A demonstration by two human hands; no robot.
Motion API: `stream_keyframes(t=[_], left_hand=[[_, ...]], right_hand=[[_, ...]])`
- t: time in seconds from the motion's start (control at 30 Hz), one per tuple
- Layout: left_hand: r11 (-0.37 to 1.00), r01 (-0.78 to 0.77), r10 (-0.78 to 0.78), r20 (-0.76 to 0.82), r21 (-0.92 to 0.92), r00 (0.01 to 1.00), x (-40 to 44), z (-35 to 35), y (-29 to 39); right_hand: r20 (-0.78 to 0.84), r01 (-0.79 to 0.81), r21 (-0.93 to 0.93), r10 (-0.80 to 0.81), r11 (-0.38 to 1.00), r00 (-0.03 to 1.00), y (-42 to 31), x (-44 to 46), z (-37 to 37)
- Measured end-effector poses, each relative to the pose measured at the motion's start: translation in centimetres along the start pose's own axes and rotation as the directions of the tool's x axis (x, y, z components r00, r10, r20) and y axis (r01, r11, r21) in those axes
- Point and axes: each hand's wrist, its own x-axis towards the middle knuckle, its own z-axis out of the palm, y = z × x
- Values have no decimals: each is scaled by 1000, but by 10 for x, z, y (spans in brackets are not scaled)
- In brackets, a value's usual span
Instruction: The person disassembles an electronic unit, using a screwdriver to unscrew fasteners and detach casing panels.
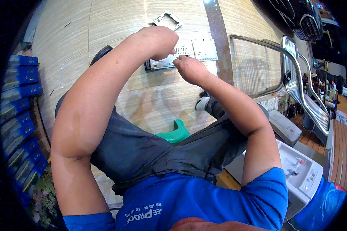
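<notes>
My left hand [160, 41] reaches over a flat metal-cased device [164, 64] on the tiled floor. Its fingers curl down onto the device's top and are mostly hidden. At the device's right side, my right hand [191, 69] has its fingertips pressed together against the upper face, close to the left fingertips; anything between them is too small to tell. A thin pale metal plate [205, 50] lies flat just right of the device. Beyond my left hand lies a light rectangular frame [169, 19] with an open middle.
A green plastic stool [173, 135] stands between my legs. To the right are a chrome-framed chair [293, 57] and a white water dispenser [302, 173]. Blue boxes [21, 84] are stacked along the left. My shoe [202, 104] rests on the floor.
</notes>
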Motion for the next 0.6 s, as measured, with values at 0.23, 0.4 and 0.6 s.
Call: stream_keyframes(t=[0.23,0.4,0.6], left_hand=[[1000,-12,12,6,3,1000,5,3,-1],[1000,-21,21,-15,9,1000,7,7,-1],[1000,-26,27,-27,4,999,9,6,0]], right_hand=[[16,23,12,-23,1000,1000,-3,-1,0],[-10,-30,34,30,999,1000,-2,-1,5],[-108,-86,100,97,991,989,9,7,17]])
